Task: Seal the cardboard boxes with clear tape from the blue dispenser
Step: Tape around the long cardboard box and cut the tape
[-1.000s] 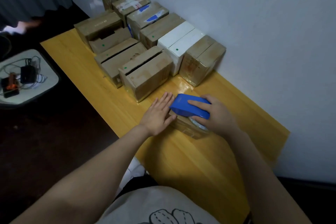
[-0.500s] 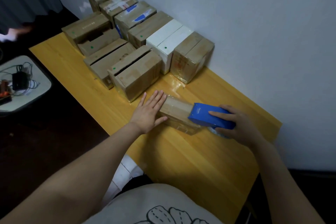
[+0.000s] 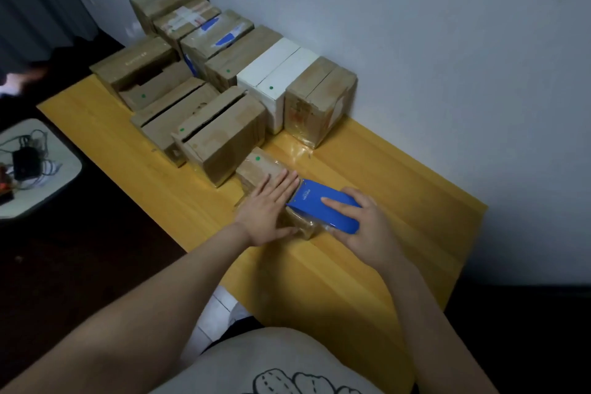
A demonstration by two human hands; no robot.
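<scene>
Taping is in hand at frame centre. The left hand (image 3: 268,206) lies flat, fingers (image 3: 283,182) spread, on the small cardboard box (image 3: 257,168) on the counter (image 3: 399,182). The right hand (image 3: 366,229) wraps its fingers round the blue dispenser (image 3: 319,206) at the box's near end. The next move probably calls for drawing tape along the seam and cutting it.

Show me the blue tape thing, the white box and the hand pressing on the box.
blue dispenser (image 3: 310,201): head view, its flat blue top.
white box (image 3: 287,73): head view, its top flap.
left hand (image 3: 267,206): head view, back of the hand.
</scene>
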